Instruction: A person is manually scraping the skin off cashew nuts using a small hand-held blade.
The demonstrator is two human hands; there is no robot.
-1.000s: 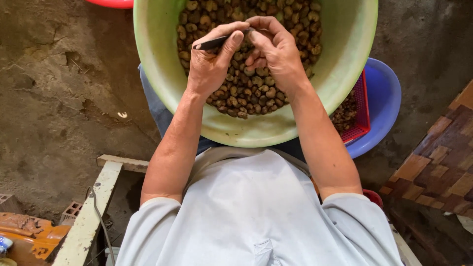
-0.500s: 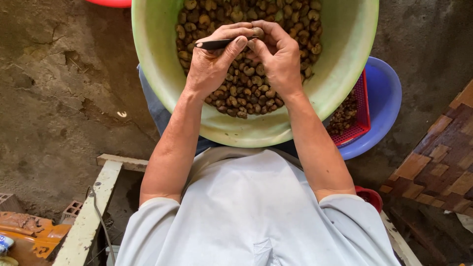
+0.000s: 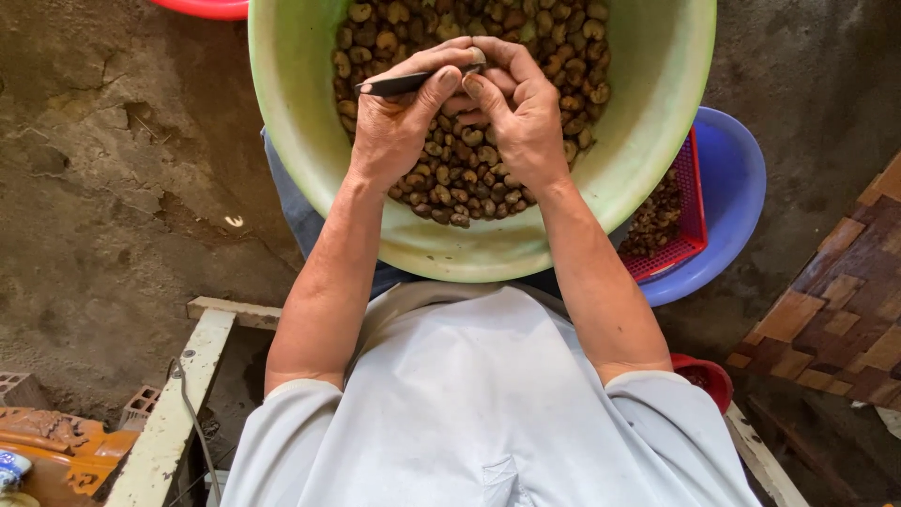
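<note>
Two hands working a nut over a green bowl of brown nuts.

The left hand (image 3: 399,122) is gripping a dark knife (image 3: 404,84); the right hand (image 3: 521,113) is pinching one nut (image 3: 477,56) against it, both touching above the bowl (image 3: 300,141). A red basket (image 3: 690,216) is sitting beside, in a blue basin (image 3: 737,188).

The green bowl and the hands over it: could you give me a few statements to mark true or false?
1. The green bowl holds small brown nuts. True.
2. The left hand holds a dark thin tool. True.
3. The right hand rests on the floor. False: it is over the bowl, against the left hand.
4. The red basket sits in a blue basin. True.
5. The person wears a black shirt. False: the shirt is pale grey.
</note>
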